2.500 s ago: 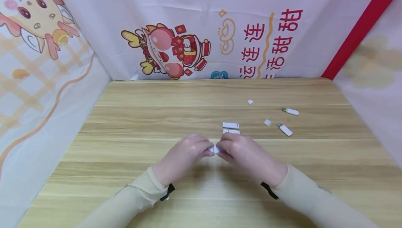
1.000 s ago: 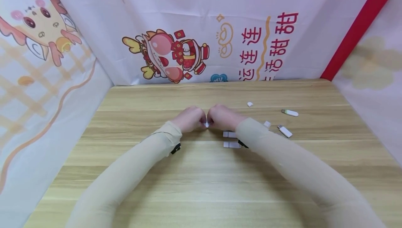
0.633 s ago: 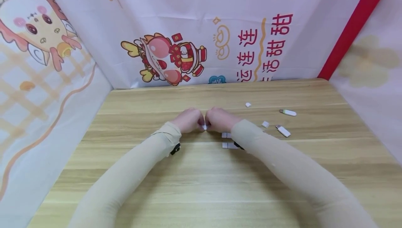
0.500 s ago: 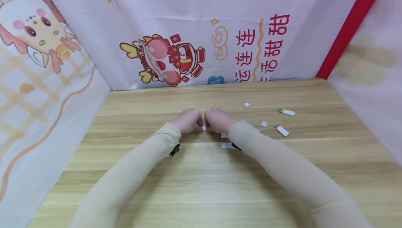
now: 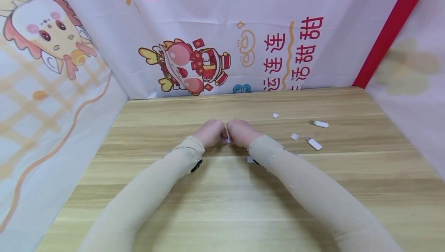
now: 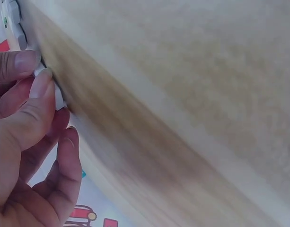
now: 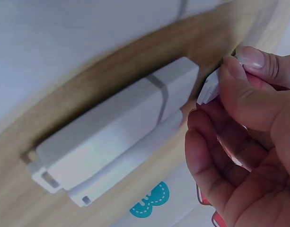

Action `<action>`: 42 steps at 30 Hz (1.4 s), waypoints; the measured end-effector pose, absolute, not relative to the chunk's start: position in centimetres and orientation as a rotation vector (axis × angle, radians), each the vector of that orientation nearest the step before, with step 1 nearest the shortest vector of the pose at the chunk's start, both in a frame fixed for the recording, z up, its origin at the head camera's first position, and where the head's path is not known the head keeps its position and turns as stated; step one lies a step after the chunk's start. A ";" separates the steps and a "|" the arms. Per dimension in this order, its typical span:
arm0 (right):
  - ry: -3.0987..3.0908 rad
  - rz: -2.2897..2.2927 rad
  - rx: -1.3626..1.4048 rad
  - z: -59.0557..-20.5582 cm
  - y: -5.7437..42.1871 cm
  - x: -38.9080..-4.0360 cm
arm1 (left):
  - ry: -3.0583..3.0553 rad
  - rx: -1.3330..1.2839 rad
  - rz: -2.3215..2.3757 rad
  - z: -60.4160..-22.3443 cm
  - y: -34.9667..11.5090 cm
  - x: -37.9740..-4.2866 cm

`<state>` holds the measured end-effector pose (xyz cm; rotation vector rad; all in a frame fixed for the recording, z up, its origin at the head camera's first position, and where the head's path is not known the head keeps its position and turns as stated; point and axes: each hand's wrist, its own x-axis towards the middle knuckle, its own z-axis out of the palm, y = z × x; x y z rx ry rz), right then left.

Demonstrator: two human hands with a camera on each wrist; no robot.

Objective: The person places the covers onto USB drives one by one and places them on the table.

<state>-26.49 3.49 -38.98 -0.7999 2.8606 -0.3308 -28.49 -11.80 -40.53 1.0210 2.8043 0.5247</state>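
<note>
Both hands meet over the middle of the table, fingertips close together on one small white USB flash drive [image 7: 210, 88]. My left hand [image 5: 211, 133] pinches one end between thumb and fingers; in the left wrist view the white end of the drive [image 6: 59, 98] shows past the fingertips. At the other end, my right hand [image 5: 241, 132] pinches it with thumb and index finger. Most of the drive is hidden by fingers. Two capped white flash drives lie side by side near the right wrist, the nearer capped drive [image 7: 121, 123] large in the right wrist view.
Right of the hands lie two uncapped flash drives, a rounded drive with a green band [image 5: 320, 124] and a plain white drive [image 5: 314, 144]. Their loose caps, a rounded cap [image 5: 276, 115] and a square cap [image 5: 294, 137], lie nearby. Printed cloth [image 5: 215, 9] walls the wooden table [image 5: 222, 198].
Since 2.5 seconds ago both hands have moved away from the body, still pinching the white drive. The right sleeve now covers most of the two capped drives. Lately the hands barely shift.
</note>
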 end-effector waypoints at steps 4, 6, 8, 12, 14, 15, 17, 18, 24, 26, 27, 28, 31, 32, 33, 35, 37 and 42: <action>2.867 -0.342 -0.759 -39.1 4.0 -26.4 | 2.825 1.004 0.504 -40.6 -11.2 -28.4; 2.868 -0.357 -0.748 -39.2 4.3 -26.4 | 2.829 0.991 0.499 -40.5 -11.0 -28.4; 2.868 -0.375 -0.740 -39.3 4.6 -26.4 | 2.827 0.981 0.509 -40.5 -10.7 -28.4; 2.876 -0.389 -0.727 -39.5 5.3 -26.4 | 2.798 1.006 0.558 -40.6 -10.2 -28.5; 2.873 -0.398 -0.717 -39.6 5.6 -26.4 | 2.776 1.028 0.583 -40.8 -10.1 -28.7; 2.868 -0.408 -0.708 -39.6 5.8 -26.3 | 2.763 1.031 0.591 -40.9 -10.2 -28.9; 2.858 -0.422 -0.693 -39.5 6.0 -26.3 | 2.739 1.017 0.597 -41.1 -10.3 -29.2; 2.852 -0.423 -0.691 -39.5 6.1 -26.2 | 2.728 1.004 0.594 -41.2 -10.3 -29.4; 2.798 -0.402 -0.726 -38.7 6.6 -26.2 | 2.654 0.964 0.567 -40.9 -10.7 -29.8; 2.792 -0.389 -0.733 -38.1 7.2 -26.2 | 2.645 0.953 0.542 -40.6 -10.7 -29.7; 2.796 -0.379 -0.734 -37.7 7.6 -26.2 | 2.645 0.941 0.529 -40.3 -10.7 -29.7; 2.798 -0.375 -0.733 -37.2 8.0 -26.2 | 2.647 0.920 0.522 -40.0 -10.7 -29.6; 2.824 -0.391 -0.727 -35.6 10.0 -26.1 | 2.664 0.873 0.491 -38.9 -10.4 -29.4; 2.839 -0.393 -0.730 -35.2 10.8 -26.1 | 2.664 0.855 0.495 -38.5 -10.2 -29.4; 2.847 -0.403 -0.722 -34.6 11.6 -26.0 | 2.665 0.844 0.499 -38.1 -9.9 -29.4; 2.869 -0.424 -0.716 -33.8 13.3 -25.8 | 2.666 0.861 0.495 -37.4 -9.2 -29.3; 2.894 -0.435 -0.713 -33.1 15.0 -25.7 | 2.661 0.900 0.492 -36.8 -8.3 -29.3; 2.948 -0.415 -0.754 -32.1 18.6 -25.1 | 2.654 1.015 0.444 -35.6 -5.8 -29.2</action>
